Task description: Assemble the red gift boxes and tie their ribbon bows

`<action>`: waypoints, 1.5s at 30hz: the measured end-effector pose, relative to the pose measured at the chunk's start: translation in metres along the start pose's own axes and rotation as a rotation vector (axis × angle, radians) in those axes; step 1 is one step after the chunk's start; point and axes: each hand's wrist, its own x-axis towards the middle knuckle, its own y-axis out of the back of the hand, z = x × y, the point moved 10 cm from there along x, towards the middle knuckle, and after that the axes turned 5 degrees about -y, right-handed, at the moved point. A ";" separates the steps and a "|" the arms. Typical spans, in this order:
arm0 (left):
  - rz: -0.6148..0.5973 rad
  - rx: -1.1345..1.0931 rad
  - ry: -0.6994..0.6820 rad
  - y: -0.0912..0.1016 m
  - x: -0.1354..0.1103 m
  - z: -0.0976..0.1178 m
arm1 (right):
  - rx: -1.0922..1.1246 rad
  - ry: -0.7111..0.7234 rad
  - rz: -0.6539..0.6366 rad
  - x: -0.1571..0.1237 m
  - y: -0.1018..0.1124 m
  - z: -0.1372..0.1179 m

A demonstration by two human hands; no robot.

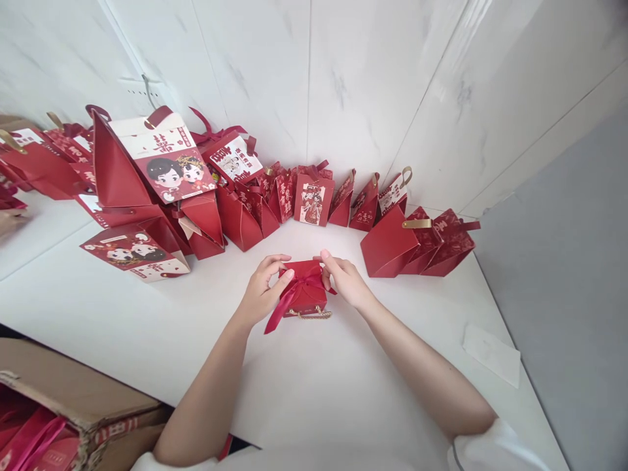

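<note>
A small red gift box (305, 302) lies on the white table in front of me, tied with a dark pink satin ribbon (308, 281) in a bow. A twisted gold cord handle (316, 315) hangs at its near side, and one ribbon tail trails off the near left corner. My left hand (265, 289) grips the box's left side, thumb on top and fingers behind the edge. At the far right corner, my right hand (347, 280) is closed around the edge with its thumb raised; some of its fingertips are hidden.
Red candy boxes (314, 199) stand in a row along the marbled wall. Larger boxes with cartoon couples (169, 173) are stacked at left. More boxes (417, 245) stand at right. A cardboard carton (73, 386) sits lower left; a white card (492, 355) lies near the grey panel.
</note>
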 end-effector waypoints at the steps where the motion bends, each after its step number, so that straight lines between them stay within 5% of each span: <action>1: -0.001 0.001 -0.003 -0.001 0.000 0.001 | 0.004 -0.023 -0.011 0.001 -0.002 0.002; 15: 0.170 -0.027 0.077 0.004 -0.004 -0.011 | 0.142 0.068 -0.228 -0.002 -0.010 -0.013; 24: 0.158 0.156 -0.048 0.005 -0.007 0.011 | 0.171 0.096 -0.456 -0.009 -0.013 -0.007; 45: 0.070 0.114 0.012 0.001 -0.002 0.000 | -0.041 0.194 -0.357 -0.012 0.000 -0.018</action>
